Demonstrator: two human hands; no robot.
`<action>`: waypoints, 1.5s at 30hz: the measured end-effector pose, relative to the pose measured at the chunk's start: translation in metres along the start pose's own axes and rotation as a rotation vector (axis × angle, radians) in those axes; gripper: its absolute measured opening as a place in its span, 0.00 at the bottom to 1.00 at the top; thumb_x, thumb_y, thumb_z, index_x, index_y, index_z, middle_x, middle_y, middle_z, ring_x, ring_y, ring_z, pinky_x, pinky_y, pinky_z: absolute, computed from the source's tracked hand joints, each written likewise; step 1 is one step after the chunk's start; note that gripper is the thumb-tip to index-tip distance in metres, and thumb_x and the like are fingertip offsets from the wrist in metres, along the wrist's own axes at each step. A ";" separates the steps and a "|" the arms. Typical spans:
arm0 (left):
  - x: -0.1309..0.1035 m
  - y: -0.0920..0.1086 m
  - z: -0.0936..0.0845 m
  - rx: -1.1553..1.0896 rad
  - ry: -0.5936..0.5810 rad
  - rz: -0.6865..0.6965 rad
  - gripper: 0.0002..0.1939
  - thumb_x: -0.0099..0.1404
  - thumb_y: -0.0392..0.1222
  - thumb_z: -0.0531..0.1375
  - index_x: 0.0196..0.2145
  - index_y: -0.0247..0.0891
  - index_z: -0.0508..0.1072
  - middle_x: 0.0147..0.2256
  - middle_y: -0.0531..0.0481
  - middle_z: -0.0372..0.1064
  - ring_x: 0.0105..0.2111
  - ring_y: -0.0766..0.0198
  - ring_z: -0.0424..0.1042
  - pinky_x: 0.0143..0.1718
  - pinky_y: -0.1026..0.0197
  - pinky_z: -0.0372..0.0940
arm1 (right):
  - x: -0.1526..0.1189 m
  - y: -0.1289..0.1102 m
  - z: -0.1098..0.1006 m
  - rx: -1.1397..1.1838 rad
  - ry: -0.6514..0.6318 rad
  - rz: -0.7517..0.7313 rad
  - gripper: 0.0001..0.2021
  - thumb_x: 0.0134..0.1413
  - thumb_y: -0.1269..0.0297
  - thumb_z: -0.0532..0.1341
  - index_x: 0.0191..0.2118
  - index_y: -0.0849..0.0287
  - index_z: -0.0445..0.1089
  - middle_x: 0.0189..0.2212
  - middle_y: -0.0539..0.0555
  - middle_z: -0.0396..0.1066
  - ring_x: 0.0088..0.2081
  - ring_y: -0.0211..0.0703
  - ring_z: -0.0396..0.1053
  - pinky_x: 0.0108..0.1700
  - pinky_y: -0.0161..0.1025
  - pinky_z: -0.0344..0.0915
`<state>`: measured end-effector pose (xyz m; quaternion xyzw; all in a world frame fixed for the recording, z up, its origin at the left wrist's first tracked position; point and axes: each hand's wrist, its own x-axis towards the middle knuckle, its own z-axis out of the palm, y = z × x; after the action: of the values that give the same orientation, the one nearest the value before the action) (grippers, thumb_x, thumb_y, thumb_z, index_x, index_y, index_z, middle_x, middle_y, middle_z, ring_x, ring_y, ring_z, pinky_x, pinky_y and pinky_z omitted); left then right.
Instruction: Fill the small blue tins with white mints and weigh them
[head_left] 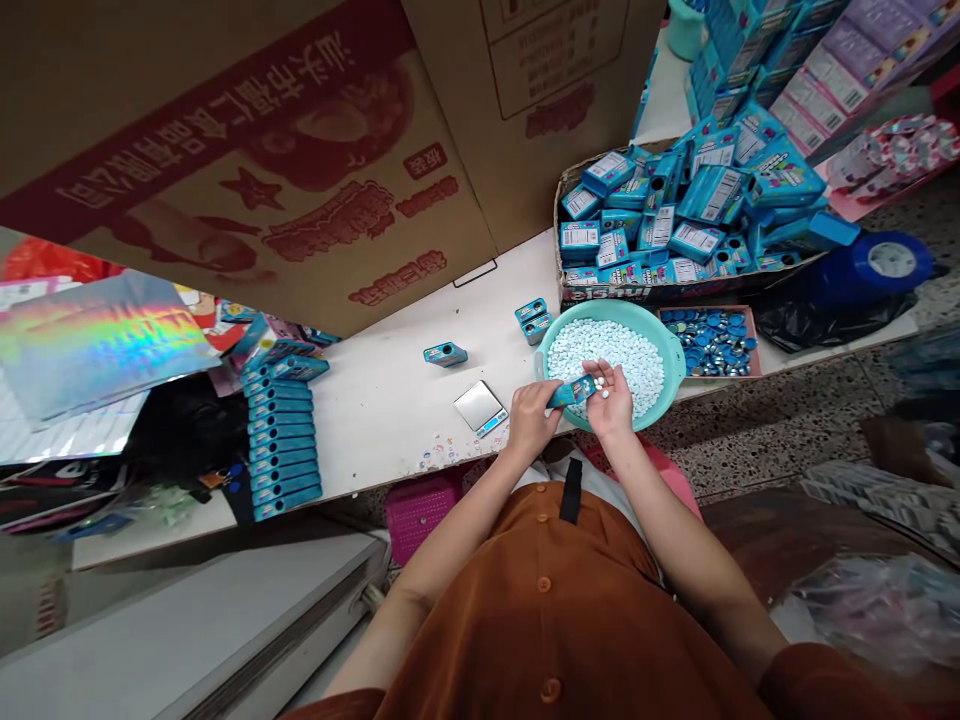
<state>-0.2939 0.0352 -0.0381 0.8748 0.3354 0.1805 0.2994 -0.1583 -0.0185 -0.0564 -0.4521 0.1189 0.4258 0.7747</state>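
Observation:
My left hand (531, 420) grips a small blue candy box (573, 392), tilted with its end toward my other palm. Cupped palm up, my right hand (612, 402) holds a few white candies (604, 393) at the mouth of that box. Both hands are over the near part of a turquoise basin (673, 358) filled with small white candies (611, 343). On the table left of the basin lies a small digital scale (480, 407). Behind the scale stands a single blue box (445, 354), and two more blue boxes (534, 320) are beside the basin's rim.
A carton (600, 291) heaped with blue boxes stands behind the basin. To its right, a shallow tray (753, 345) holds blue and silver round pieces. Blue boxes (285, 440) form a row at left. A large cardboard carton (300, 180) rises at the back. Small stickers (442, 450) lie near the front edge.

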 end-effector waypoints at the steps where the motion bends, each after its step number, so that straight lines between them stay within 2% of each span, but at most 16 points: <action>1: 0.000 0.001 0.000 -0.003 -0.004 0.001 0.21 0.57 0.34 0.61 0.49 0.43 0.68 0.45 0.48 0.71 0.46 0.56 0.68 0.48 0.53 0.59 | 0.000 0.001 0.001 -0.016 0.007 -0.005 0.13 0.54 0.51 0.56 0.32 0.54 0.69 0.32 0.49 0.75 0.43 0.40 0.71 0.53 0.42 0.62; 9: -0.004 0.004 0.005 -0.053 0.024 -0.036 0.20 0.58 0.38 0.62 0.49 0.42 0.67 0.46 0.47 0.71 0.47 0.56 0.69 0.47 0.53 0.60 | -0.009 0.003 0.006 -0.018 0.075 0.001 0.16 0.54 0.48 0.54 0.31 0.56 0.70 0.31 0.50 0.75 0.40 0.40 0.71 0.48 0.40 0.64; 15: -0.003 0.005 0.005 -0.063 -0.074 -0.044 0.21 0.57 0.36 0.62 0.49 0.43 0.68 0.48 0.48 0.70 0.49 0.56 0.68 0.50 0.53 0.60 | -0.014 0.000 0.004 0.033 0.161 0.006 0.18 0.55 0.50 0.54 0.30 0.58 0.71 0.31 0.52 0.76 0.37 0.39 0.71 0.44 0.37 0.65; 20: -0.004 0.006 0.012 -0.166 0.004 -0.146 0.22 0.55 0.39 0.64 0.49 0.41 0.68 0.47 0.48 0.71 0.46 0.57 0.70 0.48 0.55 0.63 | -0.012 -0.004 0.006 0.058 0.172 0.006 0.20 0.59 0.52 0.50 0.29 0.58 0.72 0.30 0.51 0.76 0.38 0.38 0.72 0.45 0.37 0.65; 24: -0.003 0.009 0.012 -0.122 -0.013 -0.074 0.21 0.56 0.36 0.63 0.48 0.42 0.69 0.47 0.48 0.71 0.48 0.56 0.69 0.51 0.52 0.62 | -0.009 -0.005 0.005 0.106 0.177 0.029 0.20 0.59 0.50 0.51 0.28 0.58 0.71 0.29 0.50 0.75 0.37 0.37 0.72 0.47 0.37 0.65; 29: -0.001 0.011 0.009 -0.180 0.027 -0.147 0.22 0.54 0.37 0.64 0.48 0.42 0.69 0.46 0.47 0.72 0.45 0.57 0.71 0.47 0.54 0.65 | -0.008 -0.006 0.007 0.098 0.142 0.028 0.20 0.59 0.51 0.50 0.28 0.59 0.71 0.29 0.52 0.75 0.38 0.37 0.72 0.48 0.37 0.65; 33: -0.003 0.011 0.008 -0.137 0.008 -0.076 0.21 0.55 0.35 0.64 0.48 0.43 0.70 0.46 0.48 0.72 0.47 0.56 0.70 0.50 0.52 0.62 | -0.009 -0.004 0.010 0.047 0.145 0.005 0.21 0.58 0.51 0.52 0.26 0.59 0.72 0.32 0.53 0.76 0.40 0.38 0.72 0.48 0.37 0.64; 36: -0.003 0.012 0.007 -0.120 0.024 -0.085 0.22 0.55 0.36 0.64 0.49 0.42 0.69 0.46 0.48 0.72 0.46 0.56 0.70 0.48 0.53 0.63 | -0.010 -0.003 0.012 0.023 0.164 -0.019 0.21 0.57 0.50 0.53 0.24 0.60 0.71 0.34 0.55 0.76 0.41 0.39 0.71 0.49 0.37 0.64; 41: -0.001 0.013 0.005 -0.093 -0.030 0.005 0.23 0.54 0.32 0.63 0.48 0.44 0.69 0.47 0.50 0.71 0.48 0.57 0.69 0.50 0.54 0.61 | -0.012 -0.002 0.010 -0.010 0.194 -0.014 0.22 0.56 0.47 0.52 0.28 0.60 0.73 0.38 0.56 0.75 0.43 0.40 0.71 0.49 0.38 0.65; 45: -0.001 0.013 0.009 -0.145 -0.016 -0.062 0.21 0.55 0.35 0.64 0.48 0.43 0.69 0.46 0.49 0.72 0.47 0.57 0.70 0.48 0.54 0.62 | -0.011 -0.004 0.005 0.013 0.168 0.009 0.25 0.57 0.45 0.48 0.31 0.59 0.73 0.41 0.56 0.74 0.47 0.41 0.69 0.50 0.39 0.64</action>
<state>-0.2837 0.0239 -0.0364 0.8413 0.3462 0.1880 0.3701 -0.1627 -0.0212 -0.0446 -0.4807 0.1880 0.3892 0.7630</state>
